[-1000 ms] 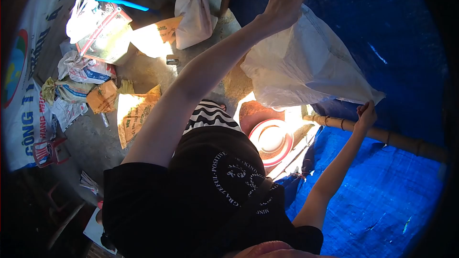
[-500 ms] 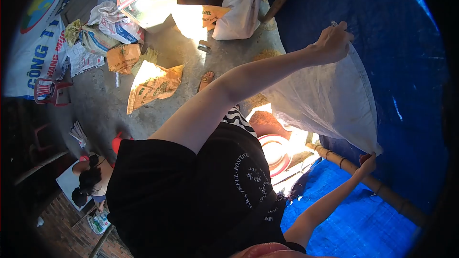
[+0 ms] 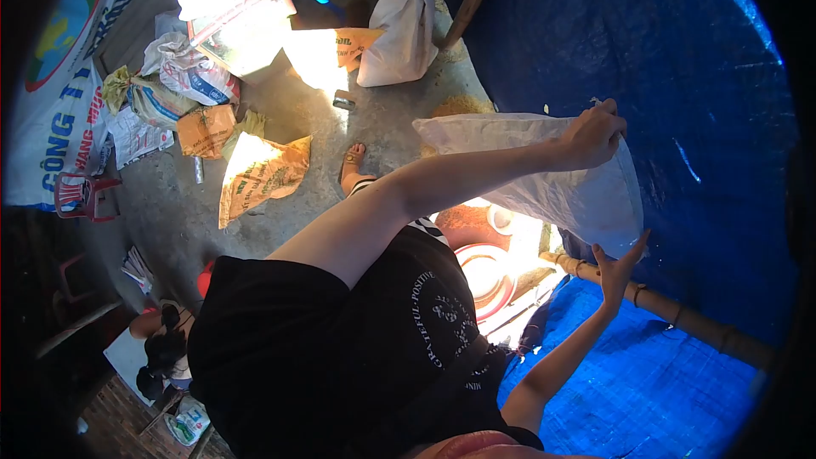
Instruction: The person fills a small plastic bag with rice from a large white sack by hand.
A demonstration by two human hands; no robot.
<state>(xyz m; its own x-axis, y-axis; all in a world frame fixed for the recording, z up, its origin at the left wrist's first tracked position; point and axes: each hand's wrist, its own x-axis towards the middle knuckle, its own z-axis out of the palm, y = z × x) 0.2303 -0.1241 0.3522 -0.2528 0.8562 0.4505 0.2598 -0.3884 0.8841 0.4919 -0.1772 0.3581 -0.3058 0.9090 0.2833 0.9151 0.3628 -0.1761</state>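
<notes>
My left hand (image 3: 592,136) is closed on the upper edge of a whitish woven sack (image 3: 565,191). The sack hangs spread out beneath my left forearm, against the blue tarp. My right hand (image 3: 619,270) is at the sack's lower right corner, thumb and fingers apart, with the fingertips close to or touching the fabric. Below the sack are a reddish tub (image 3: 472,225) and a pink-rimmed basin (image 3: 510,285) in bright light.
Orange printed sacks (image 3: 265,177) and a tied white sack (image 3: 399,42) are on the concrete floor. Filled bags (image 3: 200,76) stand at upper left. A bamboo pole (image 3: 680,314) crosses the blue tarp (image 3: 680,59). Another person (image 3: 166,344) is at a table, lower left.
My right hand has moved up and left, and its fingers have opened from the sack's corner. My left hand is lower in view, and more of the sack's far end shows.
</notes>
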